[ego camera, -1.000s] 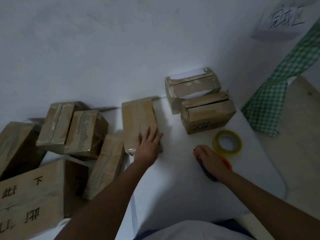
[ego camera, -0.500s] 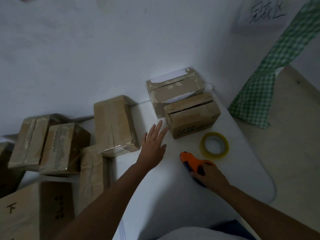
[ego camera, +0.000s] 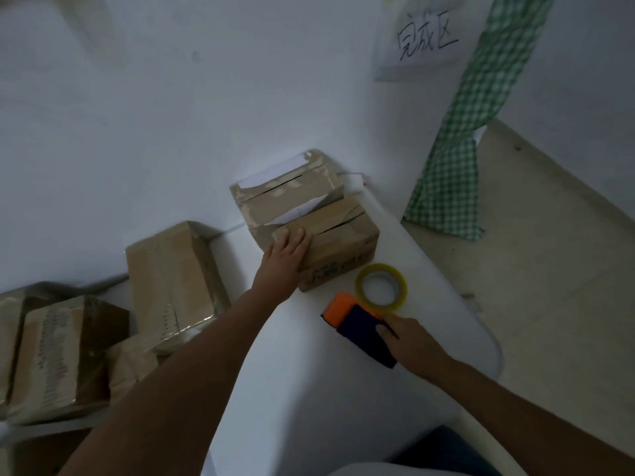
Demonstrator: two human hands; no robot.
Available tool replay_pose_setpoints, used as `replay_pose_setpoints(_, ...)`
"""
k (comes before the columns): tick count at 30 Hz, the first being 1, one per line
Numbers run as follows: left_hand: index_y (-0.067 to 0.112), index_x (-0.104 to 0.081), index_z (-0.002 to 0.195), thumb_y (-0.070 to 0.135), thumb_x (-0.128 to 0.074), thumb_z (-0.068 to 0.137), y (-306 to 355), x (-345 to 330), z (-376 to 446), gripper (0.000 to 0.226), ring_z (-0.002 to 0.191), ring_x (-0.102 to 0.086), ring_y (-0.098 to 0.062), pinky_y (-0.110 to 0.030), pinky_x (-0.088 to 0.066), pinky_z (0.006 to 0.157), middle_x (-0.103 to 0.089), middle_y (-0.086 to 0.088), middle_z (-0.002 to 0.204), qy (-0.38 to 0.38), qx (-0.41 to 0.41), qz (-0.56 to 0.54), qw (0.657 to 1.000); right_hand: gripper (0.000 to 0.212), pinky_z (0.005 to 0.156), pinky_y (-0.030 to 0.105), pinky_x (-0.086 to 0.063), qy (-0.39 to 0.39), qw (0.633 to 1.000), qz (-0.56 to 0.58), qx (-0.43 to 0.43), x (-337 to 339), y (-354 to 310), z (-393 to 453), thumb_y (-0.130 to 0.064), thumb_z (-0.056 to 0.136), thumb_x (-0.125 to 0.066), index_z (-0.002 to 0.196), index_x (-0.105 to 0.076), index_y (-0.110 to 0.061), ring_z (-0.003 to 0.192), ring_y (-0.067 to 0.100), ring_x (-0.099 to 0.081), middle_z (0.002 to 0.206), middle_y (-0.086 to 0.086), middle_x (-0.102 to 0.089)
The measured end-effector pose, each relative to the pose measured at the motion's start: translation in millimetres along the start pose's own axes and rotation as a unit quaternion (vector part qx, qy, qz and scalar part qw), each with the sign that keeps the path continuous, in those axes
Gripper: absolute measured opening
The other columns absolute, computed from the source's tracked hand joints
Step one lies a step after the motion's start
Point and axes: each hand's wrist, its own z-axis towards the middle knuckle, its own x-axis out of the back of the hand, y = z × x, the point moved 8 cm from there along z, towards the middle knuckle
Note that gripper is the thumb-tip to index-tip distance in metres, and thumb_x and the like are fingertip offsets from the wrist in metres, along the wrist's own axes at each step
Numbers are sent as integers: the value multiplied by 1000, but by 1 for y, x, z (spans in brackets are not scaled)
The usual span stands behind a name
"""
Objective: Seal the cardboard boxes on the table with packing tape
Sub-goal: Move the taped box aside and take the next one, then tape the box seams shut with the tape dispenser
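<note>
White table [ego camera: 343,389] in a white-walled corner [ego camera: 171,115].

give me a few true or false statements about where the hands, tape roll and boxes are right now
1. The left hand rests on the near box. True.
2. The roll of tape sits on top of a box. False: it lies flat on the white table, beside the near box.
3. The right hand holds the orange and dark tape cutter. True.
4. The near box's top flaps are taped shut. False: a dark open seam shows between them.
5. The far box stands against the wall. True.
</note>
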Motion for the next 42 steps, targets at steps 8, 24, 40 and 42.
replay_pose_setpoints(8, 24, 3, 158, 41, -51, 99, -28, -4, -46, 81, 152, -4, -29, -45, -14, 121, -1, -1, 166, -20, -7, 22, 1000, 50, 45, 20, -22, 193, 968, 135, 88, 84, -63, -9, -38, 98, -51, 51, -36, -27, 42, 10, -29, 45, -1, -36)
replay_pose_setpoints(24, 29, 5, 157, 11, -48, 98, -2, -32, -168, 81, 153, 6, -20, -43, -2, 122, -5, 9, 165, -14, -61, 62, 996, 58, 50, 28, -28, 114, 981, -59, 147, 40, -130, 0, -50, 97, -47, 52, -34, -15, 41, 12, -33, 46, -1, -32)
replay_pose_setpoints(40, 30, -56, 117, 46, -34, 103, 16, -39, -202, 30, 147, -27, -15, -47, 1, 123, -57, 10, 135, 29, -18, -130, 991, 64, 53, 36, -39, 110, 971, -124, 174, -1, -132, -27, -64, 91, -39, 58, -49, -10, 47, 15, -44, 52, 5, -43)
replay_pose_setpoints(42, 31, -54, 121, 46, -34, 103, 17, -38, -204, 31, 148, -25, -15, -53, -4, 123, -55, 11, 139, 28, -16, -140, 990, 61, 54, 36, -41, 108, 972, -129, 167, -2, -131, -26, -61, 93, -40, 59, -49, -12, 49, 16, -45, 53, 4, -43)
